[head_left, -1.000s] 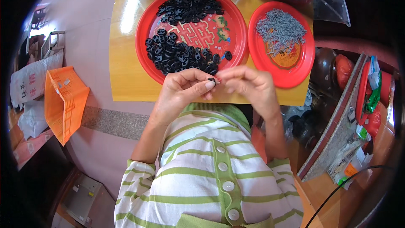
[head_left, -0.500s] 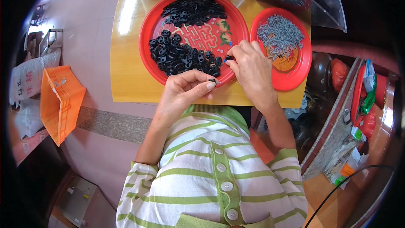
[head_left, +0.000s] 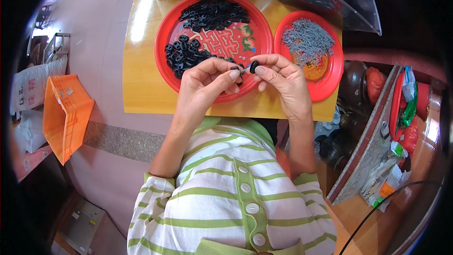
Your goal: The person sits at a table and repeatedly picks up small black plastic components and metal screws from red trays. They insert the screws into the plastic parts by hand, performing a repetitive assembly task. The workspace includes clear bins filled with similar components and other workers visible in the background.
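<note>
My left hand [head_left: 207, 85] pinches a small black plastic piece [head_left: 234, 68] between thumb and forefinger, over the near rim of a large red tray [head_left: 268, 47]. A thin grey screw [head_left: 242, 70] sticks out from that piece toward the right. Facing it, my right hand [head_left: 285, 80] grips a black oval plastic piece [head_left: 254, 67] by thumb and forefinger, close to the screw's end; whether they touch I cannot tell. Inside the tray lie a pile of flat black pieces [head_left: 214, 13] at the back and a pile of rounded black pieces [head_left: 184, 54] at the front left.
A smaller red plate [head_left: 336, 68] with many grey screws [head_left: 306, 40] stands to the right on the yellow table [head_left: 141, 85]. Clear bins [head_left: 363, 0] of black pieces stand along the back. An orange crate [head_left: 71, 113] is at the left, a cluttered shelf [head_left: 363, 137] at the right.
My right hand has turned and come up beside my left, bringing its black piece to the screw. My left hand has risen slightly over the tray.
</note>
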